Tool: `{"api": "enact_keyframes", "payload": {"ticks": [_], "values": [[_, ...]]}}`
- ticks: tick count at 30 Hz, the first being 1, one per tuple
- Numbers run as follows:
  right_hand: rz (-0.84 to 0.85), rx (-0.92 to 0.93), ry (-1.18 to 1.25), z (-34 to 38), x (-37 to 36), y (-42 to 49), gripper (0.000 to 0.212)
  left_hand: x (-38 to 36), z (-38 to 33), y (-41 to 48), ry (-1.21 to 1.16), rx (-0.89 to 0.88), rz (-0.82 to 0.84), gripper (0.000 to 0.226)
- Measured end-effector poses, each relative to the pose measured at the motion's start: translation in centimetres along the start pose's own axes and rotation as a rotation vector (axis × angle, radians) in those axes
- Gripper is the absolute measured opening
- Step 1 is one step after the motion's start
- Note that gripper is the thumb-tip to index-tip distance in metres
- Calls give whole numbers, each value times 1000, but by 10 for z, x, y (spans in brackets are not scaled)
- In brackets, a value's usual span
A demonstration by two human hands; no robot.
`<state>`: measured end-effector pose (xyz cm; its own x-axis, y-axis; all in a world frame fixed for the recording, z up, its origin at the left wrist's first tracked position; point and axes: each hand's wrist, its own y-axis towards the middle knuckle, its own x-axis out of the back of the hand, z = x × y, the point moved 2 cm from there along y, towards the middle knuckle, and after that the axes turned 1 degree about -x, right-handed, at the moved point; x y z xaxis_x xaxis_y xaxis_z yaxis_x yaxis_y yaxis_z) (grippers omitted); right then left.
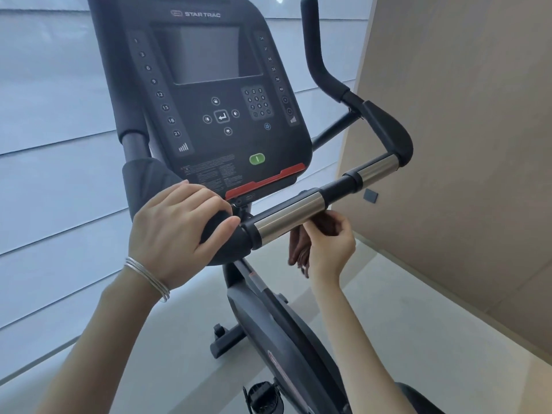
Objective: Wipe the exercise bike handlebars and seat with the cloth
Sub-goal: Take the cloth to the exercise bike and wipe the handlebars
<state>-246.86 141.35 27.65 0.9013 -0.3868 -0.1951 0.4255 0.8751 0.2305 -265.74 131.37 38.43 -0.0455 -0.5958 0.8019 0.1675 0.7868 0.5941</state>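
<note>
Brushed steel sleeves are seen on the right half of the handlebars (289, 218), which run across the head view from a black padded corner at the left up to another padded bend at the right. The left hand (176, 231) is laid over the left padded corner, its fingers (206, 201) wrapped closed around the grip; thin silver bangles (148, 277) are worn on that wrist. The right hand (327, 249) is held just below the nearer steel sleeve, its fingers curled shut on a dark brownish cloth (301, 249), which is bunched under the bar and partly hidden by the hand. Behind the bar a black console (215, 94) marked STAR TRAC is mounted. The bike frame (277, 330) descends to the pale floor. Whether the cloth touches the bar cannot be told.
</note>
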Motion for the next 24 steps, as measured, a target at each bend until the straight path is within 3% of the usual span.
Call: {"api": "enact_keyframes", "payload": {"ticks": [7, 13, 17, 20, 22, 24], "values": [[271, 129, -120, 12, 20, -22, 26, -1, 0, 0, 10, -10, -14, 42], [92, 123, -102, 29, 48, 16, 26, -1, -1, 1, 17, -19, -51, 43], [42, 222, -111, 38, 52, 26, 30, -1, -2, 1, 22, -29, -58, 43], [-38, 281, 21, 51, 53, 25, 29, -1, -2, 1, 30, -26, -47, 41], [-5, 381, 18, 65, 45, 28, 27, -1, -2, 1, 37, -26, -42, 40], [145, 472, -102, 75, 27, 33, 26, -1, -2, 1, 29, -31, -40, 40]]}}
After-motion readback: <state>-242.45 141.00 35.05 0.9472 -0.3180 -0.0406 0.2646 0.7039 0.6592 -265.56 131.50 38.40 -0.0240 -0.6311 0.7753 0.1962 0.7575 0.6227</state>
